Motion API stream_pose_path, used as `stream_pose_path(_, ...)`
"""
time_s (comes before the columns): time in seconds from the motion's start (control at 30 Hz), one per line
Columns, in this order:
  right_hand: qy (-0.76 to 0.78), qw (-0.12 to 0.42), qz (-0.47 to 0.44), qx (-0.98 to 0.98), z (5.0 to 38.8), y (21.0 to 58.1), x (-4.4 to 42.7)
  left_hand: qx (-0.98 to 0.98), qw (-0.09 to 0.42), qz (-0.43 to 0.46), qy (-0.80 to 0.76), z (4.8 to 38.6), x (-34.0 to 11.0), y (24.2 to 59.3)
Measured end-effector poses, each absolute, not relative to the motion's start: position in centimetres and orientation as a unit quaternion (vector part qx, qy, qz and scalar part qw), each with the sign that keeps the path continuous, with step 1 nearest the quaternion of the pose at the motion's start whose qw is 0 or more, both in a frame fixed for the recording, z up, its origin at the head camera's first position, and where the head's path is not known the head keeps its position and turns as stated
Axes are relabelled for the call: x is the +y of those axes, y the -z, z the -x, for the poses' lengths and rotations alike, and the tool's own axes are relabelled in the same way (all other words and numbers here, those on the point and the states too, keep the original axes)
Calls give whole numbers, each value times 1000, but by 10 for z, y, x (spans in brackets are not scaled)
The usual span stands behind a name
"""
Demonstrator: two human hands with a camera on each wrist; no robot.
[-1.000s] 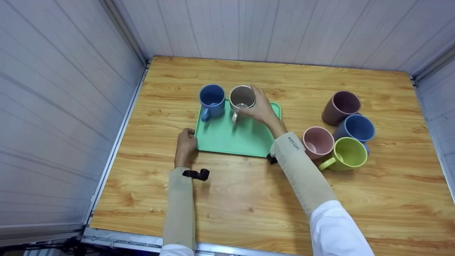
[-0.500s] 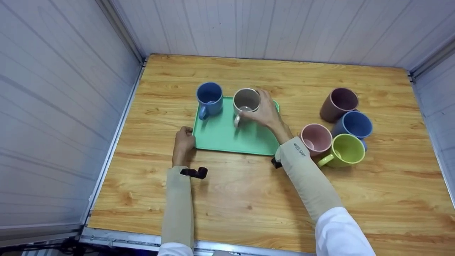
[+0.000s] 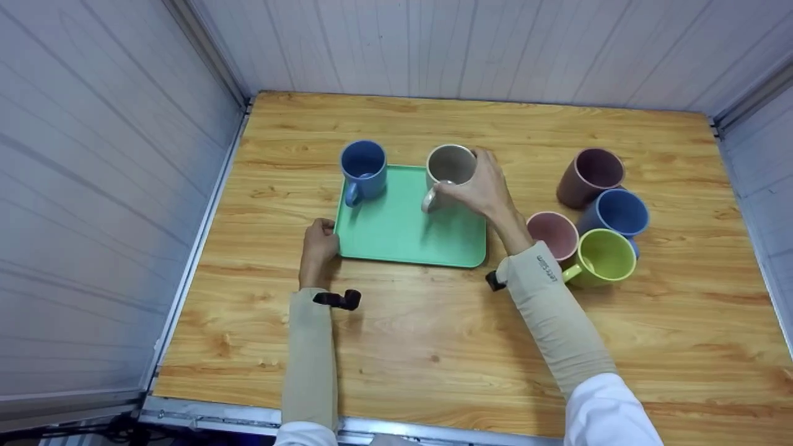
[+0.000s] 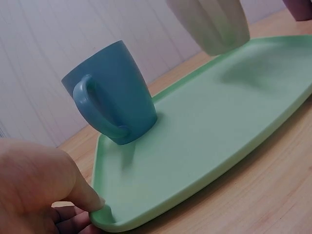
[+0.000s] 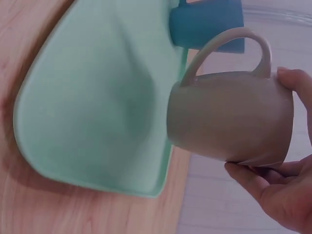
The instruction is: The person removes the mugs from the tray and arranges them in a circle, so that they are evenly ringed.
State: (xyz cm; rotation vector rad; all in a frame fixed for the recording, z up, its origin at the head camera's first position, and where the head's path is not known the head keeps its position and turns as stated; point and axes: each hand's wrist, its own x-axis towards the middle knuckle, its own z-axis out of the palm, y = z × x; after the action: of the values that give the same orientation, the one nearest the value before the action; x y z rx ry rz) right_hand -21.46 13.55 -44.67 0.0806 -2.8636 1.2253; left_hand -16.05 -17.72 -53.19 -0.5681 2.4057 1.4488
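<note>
A grey-beige mug [image 3: 437, 189] is held upright by my right hand [image 3: 486, 189], the thumb and fingers gripping it around the rim. In the left wrist view its base hangs above the green tray [image 3: 409, 235], with a shadow beneath. My left hand [image 3: 319, 251] pinches the tray's near left corner, thumb on the rim and fingers underneath, as the left wrist view shows. A blue mug [image 4: 114, 97] stands on the tray's far left corner, its handle toward me.
To the right of the tray, a maroon mug [image 3: 579, 189], a second blue mug [image 3: 598, 217], a pink mug [image 3: 552, 238] and a yellow-green mug [image 3: 601, 272] stand close together on the wooden table [image 3: 421, 359]. White panels [image 3: 433, 49] wall the back and sides.
My right hand has moved to the right with the grey-beige mug, away from the blue mug on the tray. The left hand stays at the tray's corner.
</note>
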Motion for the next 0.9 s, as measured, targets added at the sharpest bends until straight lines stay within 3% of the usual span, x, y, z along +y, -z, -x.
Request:
stream_pose_path(0.43,-356,-16,50,-933,201,430,172,832,128,206,-499,162,-181,531)
stream_pose_path(0.9,-298,-17,124,-946,191,440,212,835,137,189,-498,158,-177,532)
